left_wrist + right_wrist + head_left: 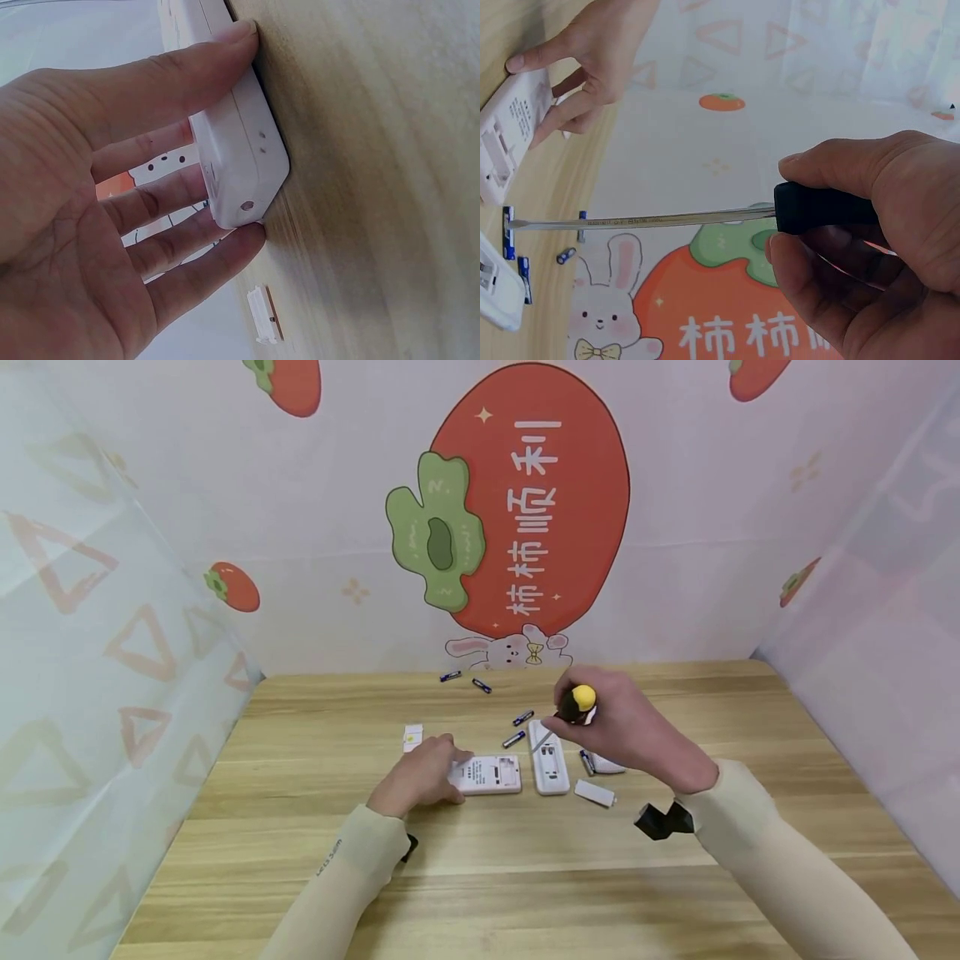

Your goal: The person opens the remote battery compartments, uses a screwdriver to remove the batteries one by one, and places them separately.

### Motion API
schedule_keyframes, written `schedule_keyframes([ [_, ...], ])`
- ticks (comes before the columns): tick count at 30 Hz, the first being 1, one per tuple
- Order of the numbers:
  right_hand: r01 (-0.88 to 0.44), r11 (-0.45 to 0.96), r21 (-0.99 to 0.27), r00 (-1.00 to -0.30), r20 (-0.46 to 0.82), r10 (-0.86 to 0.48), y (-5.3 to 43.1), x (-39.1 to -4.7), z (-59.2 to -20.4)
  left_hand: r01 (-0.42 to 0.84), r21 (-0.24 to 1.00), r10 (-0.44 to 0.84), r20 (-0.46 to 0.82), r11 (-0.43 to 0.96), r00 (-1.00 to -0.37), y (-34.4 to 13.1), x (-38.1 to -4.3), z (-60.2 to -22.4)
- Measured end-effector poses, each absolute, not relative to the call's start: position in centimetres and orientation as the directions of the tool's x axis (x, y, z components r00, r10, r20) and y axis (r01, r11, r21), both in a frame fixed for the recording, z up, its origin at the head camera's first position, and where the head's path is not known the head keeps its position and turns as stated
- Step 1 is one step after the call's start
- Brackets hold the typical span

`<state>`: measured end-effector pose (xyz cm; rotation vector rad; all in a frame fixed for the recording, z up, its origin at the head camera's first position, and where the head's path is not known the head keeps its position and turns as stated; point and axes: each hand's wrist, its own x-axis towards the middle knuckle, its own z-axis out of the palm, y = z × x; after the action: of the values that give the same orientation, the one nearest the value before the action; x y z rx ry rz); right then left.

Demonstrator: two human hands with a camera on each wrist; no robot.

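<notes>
My left hand [423,772] grips one end of a white handheld device [491,777] on the wooden table, thumb along one side and fingertips on the other. Its upper face shows printed text and an uncovered compartment. In my right hand [630,727] is a flat-tipped screwdriver [652,221] with a black and yellow handle, pinched between thumb and fingers. In the head view its shaft slants down to the left, the tip overlapping a second white device [552,785] whose battery compartment is uncovered. That device lies just right of the first.
Blue-and-silver batteries lie behind the devices, such as one battery [513,740] near them and another [450,677] at the back. A white cover [596,792] and a rounded white object [606,765] lie to the right. A small white piece [412,737] lies beyond my left hand.
</notes>
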<state>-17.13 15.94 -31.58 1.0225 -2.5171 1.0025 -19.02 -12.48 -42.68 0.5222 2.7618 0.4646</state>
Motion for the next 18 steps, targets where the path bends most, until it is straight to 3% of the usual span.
schedule_keyframes([
  [18,-0.605,0.574,-0.551,-0.794,0.466,-0.390,17.5,-17.3,-30.5,0.284,0.392,0.383,-0.202,0.875,-0.901,-12.7,-18.9,-42.9],
])
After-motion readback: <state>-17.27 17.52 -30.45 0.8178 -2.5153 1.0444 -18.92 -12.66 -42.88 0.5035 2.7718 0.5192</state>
